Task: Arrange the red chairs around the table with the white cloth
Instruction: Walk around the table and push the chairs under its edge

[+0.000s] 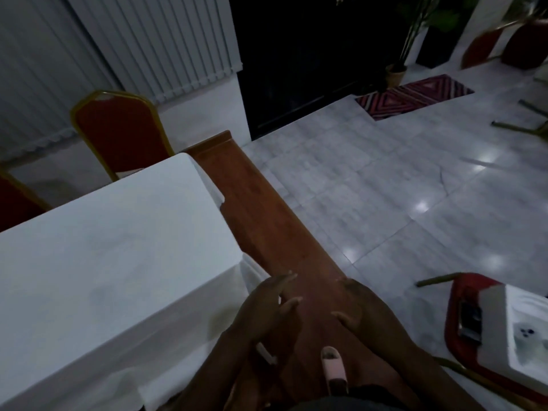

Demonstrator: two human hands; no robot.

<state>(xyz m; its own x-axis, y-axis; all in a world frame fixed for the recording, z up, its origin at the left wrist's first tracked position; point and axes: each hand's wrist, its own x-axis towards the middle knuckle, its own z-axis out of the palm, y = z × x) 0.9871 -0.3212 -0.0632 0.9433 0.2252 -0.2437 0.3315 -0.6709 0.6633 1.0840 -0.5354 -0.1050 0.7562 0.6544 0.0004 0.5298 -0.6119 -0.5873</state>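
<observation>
Now one red chair stands tucked at the far side of the desk with the white cloth. Another red chair sits apart on the floor, holding a white box. Both grips, the left hand and the right hand, are spread and hold nothing. Moving that chair could tip the box off.

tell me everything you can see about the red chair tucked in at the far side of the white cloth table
The red chair stands upright at the far edge of the table, its back facing the camera. The backrest is red padded upholstery inside a gold-coloured frame with a peaked, rounded top. Only the backrest shows; the white cloth hides the seat and legs. A pale wall and vertical blinds lie behind it. Neither hand touches it.
</observation>
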